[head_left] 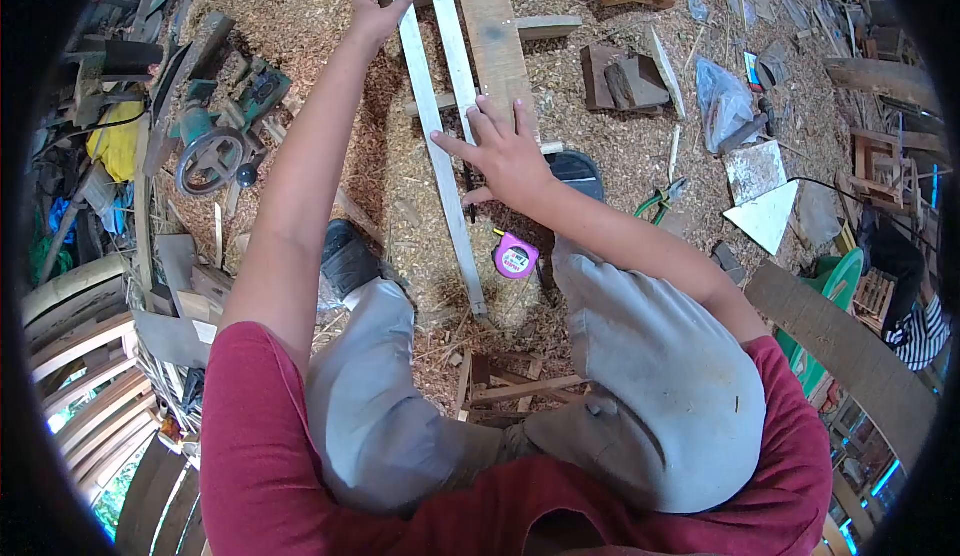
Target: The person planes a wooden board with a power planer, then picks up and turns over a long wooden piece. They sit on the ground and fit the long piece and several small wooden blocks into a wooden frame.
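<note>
My left hand [382, 16] is at the far end of a long pale wooden slat [432, 126], thumb across its edge and the other fingers partly hidden. A second pale slat [455, 46] runs beside it. My right hand [510, 161] lies with fingers spread over the second slat's near part and the edge of a wide brown board [488, 26]; one fingertip reaches the first slat. Short crosswise wood pieces show under the slats. Just below my right hand sits a pink tape measure [516, 256], its yellow tip showing.
Sawdust and shavings cover the ground. Green-handled pliers [660, 200], a plastic bag [722, 106], a white triangular piece [765, 218] and wood offcuts [625, 78] lie to the right. At left is a machine with a handwheel [213, 161]. Someone in striped clothing [918, 336] is at far right.
</note>
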A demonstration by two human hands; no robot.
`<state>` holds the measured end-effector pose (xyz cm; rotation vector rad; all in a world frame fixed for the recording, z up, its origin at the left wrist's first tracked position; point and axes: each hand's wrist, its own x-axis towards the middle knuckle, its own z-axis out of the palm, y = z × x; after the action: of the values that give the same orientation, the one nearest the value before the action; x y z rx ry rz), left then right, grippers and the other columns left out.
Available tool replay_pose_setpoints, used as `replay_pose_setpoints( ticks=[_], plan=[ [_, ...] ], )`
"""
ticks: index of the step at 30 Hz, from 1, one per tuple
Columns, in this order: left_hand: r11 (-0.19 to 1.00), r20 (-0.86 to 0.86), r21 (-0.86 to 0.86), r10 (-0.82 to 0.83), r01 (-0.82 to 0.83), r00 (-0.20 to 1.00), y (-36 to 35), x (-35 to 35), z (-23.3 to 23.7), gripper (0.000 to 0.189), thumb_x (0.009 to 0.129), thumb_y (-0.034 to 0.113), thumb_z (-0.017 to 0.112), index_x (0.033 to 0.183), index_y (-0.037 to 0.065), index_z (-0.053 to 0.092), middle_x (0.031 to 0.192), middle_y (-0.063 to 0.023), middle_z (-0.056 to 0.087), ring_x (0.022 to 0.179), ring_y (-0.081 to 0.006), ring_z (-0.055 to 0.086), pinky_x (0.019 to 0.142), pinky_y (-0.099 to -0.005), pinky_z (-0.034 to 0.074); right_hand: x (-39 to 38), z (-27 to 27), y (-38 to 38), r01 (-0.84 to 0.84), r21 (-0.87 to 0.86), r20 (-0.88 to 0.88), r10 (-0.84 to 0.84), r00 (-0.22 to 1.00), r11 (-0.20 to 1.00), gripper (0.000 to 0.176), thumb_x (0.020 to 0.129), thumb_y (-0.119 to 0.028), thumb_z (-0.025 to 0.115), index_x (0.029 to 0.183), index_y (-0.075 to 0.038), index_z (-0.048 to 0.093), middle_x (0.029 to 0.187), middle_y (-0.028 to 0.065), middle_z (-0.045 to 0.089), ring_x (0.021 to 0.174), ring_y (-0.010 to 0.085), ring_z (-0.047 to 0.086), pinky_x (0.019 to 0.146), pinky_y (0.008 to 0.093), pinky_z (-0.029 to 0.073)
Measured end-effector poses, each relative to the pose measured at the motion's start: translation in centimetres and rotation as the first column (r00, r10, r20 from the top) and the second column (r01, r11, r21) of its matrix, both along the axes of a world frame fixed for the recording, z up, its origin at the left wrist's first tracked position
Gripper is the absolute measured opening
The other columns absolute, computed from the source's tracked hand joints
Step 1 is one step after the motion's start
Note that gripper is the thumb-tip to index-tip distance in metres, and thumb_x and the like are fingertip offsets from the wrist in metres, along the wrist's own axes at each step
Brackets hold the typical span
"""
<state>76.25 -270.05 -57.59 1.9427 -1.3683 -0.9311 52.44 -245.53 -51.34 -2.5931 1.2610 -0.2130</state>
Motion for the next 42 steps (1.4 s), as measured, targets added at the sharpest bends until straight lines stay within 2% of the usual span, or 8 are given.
replay_pose_setpoints(
  ticks=[3, 6, 12, 18, 21, 34, 37, 42],
  plan=[
    [0.998, -0.046, 0.033, 0.048, -0.047, 0.998, 0.2, 0.2, 0.2, 0.109, 0.076, 0.064, 0.083, 0.14, -0.014, 0.043, 0.135, -0.0281, 0.056, 0.13, -0.0397, 0.056, 0.11, -0.0529, 0.046, 0.1, 0.1, -0.1, -0.003, -0.007, -0.018, 0.003, 1.0, 1.0, 0.112, 0.056, -0.054, 0.09, 0.155, -0.036, 0.042, 0.144, 0.0194, 0.048, 0.148, 0.0397, 0.034, 0.112, 0.0751, 0.025],
    [0.931, -0.138, 0.364, 0.011, 0.041, 0.99, -0.5, 1.0, 1.0, 0.099, 0.072, 0.066, 0.085, 0.129, -0.01, 0.055, 0.121, -0.0208, 0.064, 0.115, -0.0387, 0.065, 0.102, -0.0589, 0.049, 0.1, 0.2, -0.1, -0.001, 0.007, -0.011, 0.001, 1.0, 1.0, 0.113, 0.054, -0.054, 0.091, 0.154, -0.036, 0.043, 0.144, 0.0195, 0.048, 0.147, 0.0399, 0.034, 0.112, 0.0753, 0.026],
    [0.947, -0.282, 0.319, 0.072, 0.023, 0.957, 0.6, 0.3, 1.3, 0.081, 0.074, 0.065, 0.084, 0.111, -0.005, 0.068, 0.109, -0.0154, 0.07, 0.099, -0.0348, 0.068, 0.09, -0.0541, 0.052, 0.4, 0.9, -0.3, 0.011, 0.063, -0.009, -0.011, 1.0, 0.998, 0.113, 0.051, -0.055, 0.091, 0.153, -0.034, 0.046, 0.143, 0.0203, 0.048, 0.147, 0.0407, 0.036, 0.111, 0.0758, 0.027],
    [0.959, -0.218, 0.285, 0.055, 0.01, 0.974, 0.8, 0.1, 1.5, 0.081, 0.076, 0.066, 0.082, 0.112, -0.005, 0.069, 0.107, -0.0158, 0.071, 0.102, -0.0336, 0.068, 0.09, -0.0522, 0.052, 0.3, 0.9, -0.3, 0.011, 0.07, 0.007, -0.012, 1.0, 0.997, 0.113, 0.052, -0.055, 0.091, 0.153, -0.034, 0.045, 0.143, 0.021, 0.048, 0.147, 0.0413, 0.035, 0.111, 0.0756, 0.027],
    [0.935, -0.237, 0.343, -0.001, 0.084, 0.972, 0.6, 0.5, 1.8, 0.094, 0.076, 0.072, 0.079, 0.13, -0.003, 0.06, 0.122, -0.0168, 0.067, 0.118, -0.0337, 0.061, 0.099, -0.0518, 0.043, 0.3, 0.5, -0.2, 0.012, 0.021, 0.007, -0.012, 1.0, 1.0, 0.113, 0.053, -0.057, 0.089, 0.153, -0.034, 0.044, 0.142, 0.0214, 0.05, 0.146, 0.0411, 0.038, 0.11, 0.0734, 0.029],
    [0.948, -0.231, 0.315, 0.037, 0.038, 0.972, 0.6, 0.2, 1.6, 0.082, 0.077, 0.07, 0.079, 0.119, 0.001, 0.064, 0.106, -0.0087, 0.069, 0.101, -0.0257, 0.064, 0.09, -0.0466, 0.048, 0.1, 0.4, 0.0, 0.003, -0.033, -0.006, -0.004, 1.0, 0.999, 0.111, 0.055, -0.061, 0.086, 0.154, -0.035, 0.044, 0.142, 0.0211, 0.051, 0.143, 0.0408, 0.041, 0.11, 0.0707, 0.03],
    [0.944, -0.292, 0.329, 0.091, 0.01, 0.952, 0.6, 0.0, 0.8, 0.077, 0.078, 0.07, 0.078, 0.115, 0.003, 0.066, 0.101, -0.0064, 0.07, 0.096, -0.0233, 0.064, 0.089, -0.0456, 0.048, 0.2, 0.3, 0.0, 0.008, 0.039, -0.002, -0.008, 1.0, 0.999, 0.114, 0.055, -0.055, 0.09, 0.156, -0.035, 0.04, 0.148, 0.0213, 0.045, 0.149, 0.0409, 0.032, 0.114, 0.0738, 0.025],
    [0.938, -0.268, 0.347, 0.088, 0.011, 0.959, 0.1, 0.3, 0.0, 0.076, 0.079, 0.07, 0.078, 0.115, 0.003, 0.066, 0.101, -0.006, 0.07, 0.096, -0.0232, 0.065, 0.09, -0.0469, 0.048, 0.1, 0.2, 0.0, 0.006, 0.039, 0.011, -0.006, 1.0, 0.999, 0.116, 0.054, -0.054, 0.09, 0.156, -0.036, 0.04, 0.148, 0.0207, 0.045, 0.149, 0.0412, 0.033, 0.113, 0.0737, 0.025]
  ],
)
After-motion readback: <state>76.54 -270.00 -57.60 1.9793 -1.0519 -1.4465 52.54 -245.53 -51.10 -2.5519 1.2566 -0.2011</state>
